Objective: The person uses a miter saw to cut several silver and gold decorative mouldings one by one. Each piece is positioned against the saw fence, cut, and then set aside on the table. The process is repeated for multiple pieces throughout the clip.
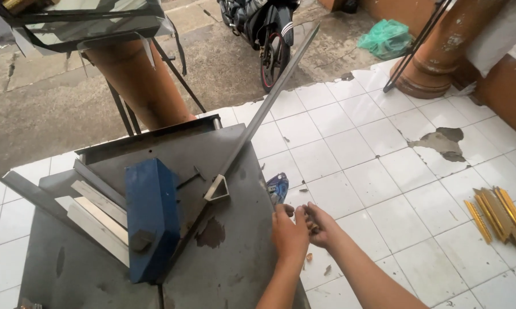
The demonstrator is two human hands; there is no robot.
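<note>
Left hand [288,232] and right hand [321,226]: meet at the tabletop [235,252] edge, fingers curled together; anything pinched is too small to tell | nearest: long metal bar [252,129], lying slantwise on tabletop, overhanging | handling: likely stiff, light, sharp-edged; grip mid-length.

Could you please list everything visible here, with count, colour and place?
metal table: one, dark grey, lower left
long metal bar: one, grey, hollow triangular end resting on the table, leaning away
blue block: one, on the table
short metal strips: several, pale grey, table's left edge
gold strips: a bundle, on the white tiles, right
motorcycle: one, black, top centre
plastic bag: one, green, top right
left hand: at the table's right edge
right hand: touching the left
</note>
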